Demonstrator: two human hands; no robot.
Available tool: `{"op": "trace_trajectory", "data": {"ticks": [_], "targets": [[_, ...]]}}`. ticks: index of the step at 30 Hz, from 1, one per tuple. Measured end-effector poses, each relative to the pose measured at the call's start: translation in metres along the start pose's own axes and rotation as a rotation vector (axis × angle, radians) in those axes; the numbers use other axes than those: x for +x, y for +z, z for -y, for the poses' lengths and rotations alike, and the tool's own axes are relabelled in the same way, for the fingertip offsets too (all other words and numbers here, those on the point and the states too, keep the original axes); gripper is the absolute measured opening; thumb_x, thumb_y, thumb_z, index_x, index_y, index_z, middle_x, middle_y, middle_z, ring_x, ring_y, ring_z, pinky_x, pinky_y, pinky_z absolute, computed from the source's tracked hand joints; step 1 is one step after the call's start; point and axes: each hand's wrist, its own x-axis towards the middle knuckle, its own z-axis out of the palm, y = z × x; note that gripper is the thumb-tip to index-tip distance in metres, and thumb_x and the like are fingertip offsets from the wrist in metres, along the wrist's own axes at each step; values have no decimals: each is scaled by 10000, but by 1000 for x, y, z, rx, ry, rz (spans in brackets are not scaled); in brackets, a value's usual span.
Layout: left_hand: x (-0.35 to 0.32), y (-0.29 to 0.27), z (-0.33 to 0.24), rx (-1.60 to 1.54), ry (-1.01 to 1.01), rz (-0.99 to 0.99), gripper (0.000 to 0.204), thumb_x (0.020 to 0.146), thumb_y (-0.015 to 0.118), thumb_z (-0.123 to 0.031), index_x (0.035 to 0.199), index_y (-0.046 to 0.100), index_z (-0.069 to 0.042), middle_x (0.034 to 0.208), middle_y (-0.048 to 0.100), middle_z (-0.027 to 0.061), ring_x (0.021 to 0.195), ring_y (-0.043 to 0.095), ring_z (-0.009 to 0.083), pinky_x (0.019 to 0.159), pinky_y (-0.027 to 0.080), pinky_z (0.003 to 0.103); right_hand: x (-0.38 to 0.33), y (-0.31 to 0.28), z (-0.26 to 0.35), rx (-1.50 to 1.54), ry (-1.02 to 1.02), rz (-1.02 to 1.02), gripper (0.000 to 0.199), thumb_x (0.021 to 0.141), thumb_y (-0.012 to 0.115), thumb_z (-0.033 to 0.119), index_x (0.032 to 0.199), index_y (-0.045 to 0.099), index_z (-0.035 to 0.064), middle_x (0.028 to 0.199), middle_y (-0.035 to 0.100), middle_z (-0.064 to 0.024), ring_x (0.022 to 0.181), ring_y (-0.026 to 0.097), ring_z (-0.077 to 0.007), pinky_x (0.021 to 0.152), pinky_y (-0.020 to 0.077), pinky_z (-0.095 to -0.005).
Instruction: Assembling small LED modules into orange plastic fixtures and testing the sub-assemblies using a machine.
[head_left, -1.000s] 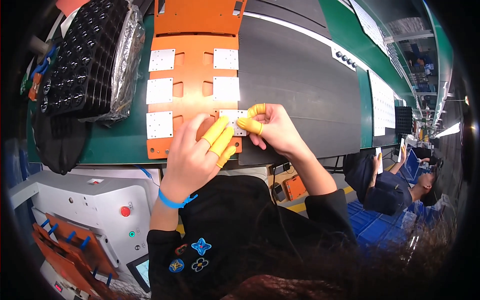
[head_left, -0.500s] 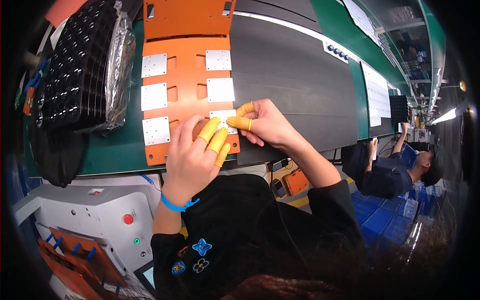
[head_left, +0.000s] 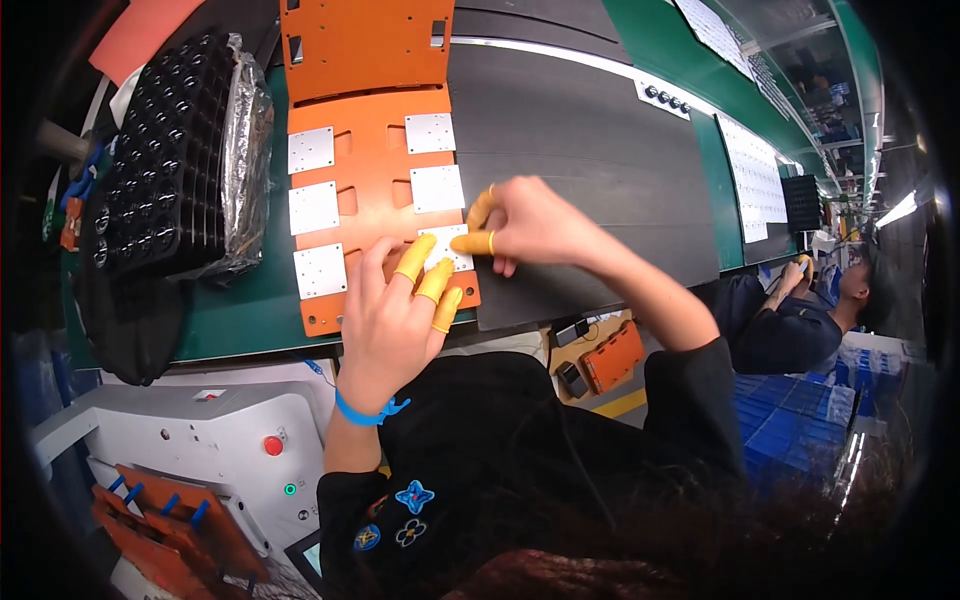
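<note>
Since half a second ago my right hand [head_left: 530,225] has slid a little further over the near right corner of the orange plate [head_left: 375,215], while my left hand [head_left: 390,320] has stayed spread on the plate's near edge.

The dark belt [head_left: 590,170] fills the upper middle and right of the frame, running across the green surface [head_left: 240,310]. At the lower left sits a white machine [head_left: 190,440] with a red button. At the upper left a black tray [head_left: 160,170] of round cells rests partly in clear wrap. The orange plate lies at the centre, half on the green surface and half on the belt, with a second orange plate [head_left: 365,45] just above it toward the top edge. A person [head_left: 790,310] in dark clothes sits at the right edge, well apart from me.

The plate carries white squares in two columns. The nearest one in the right column, the white square [head_left: 450,248], lies just under my fingertips at the centre of the frame.

My left hand is wide, fingers splayed flat on the plate, three of them in yellow finger covers [head_left: 440,280], holding nothing. My right hand is narrow, its yellow-tipped thumb and forefinger pinched together at the right edge of that white square; whether they grip it, I cannot tell.
</note>
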Motion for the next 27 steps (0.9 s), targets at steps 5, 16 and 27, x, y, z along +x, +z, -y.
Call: {"op": "trace_trajectory", "data": {"ticks": [5,16,27], "targets": [[1,-2,-2,-34,-8,-12,255,788,721,-159,960,708,28,1125,629,143,1094,499,330,888,463,443,41,-66,37,237,-317,-315,343,941,592,162,1171,534,-86,757,657,-135,561,653,-158,507,543,-273],[-5,-7,-1,-155,-40,-30,300,786,729,-121,1060,680,-8,1171,620,115,1107,504,322,927,451,424,94,-98,68,952,-554,-162,297,957,588,330,950,601,34,739,665,-77,624,659,-166,535,529,-318],[-43,-37,-9,-1409,-663,-734,437,1030,428,-368,1124,526,47,806,653,179,469,552,199,384,392,239,-20,19,-14,320,-513,-285,161,913,608,-13,1072,598,-33,858,667,-49,750,643,-68,616,541,-222]]}}
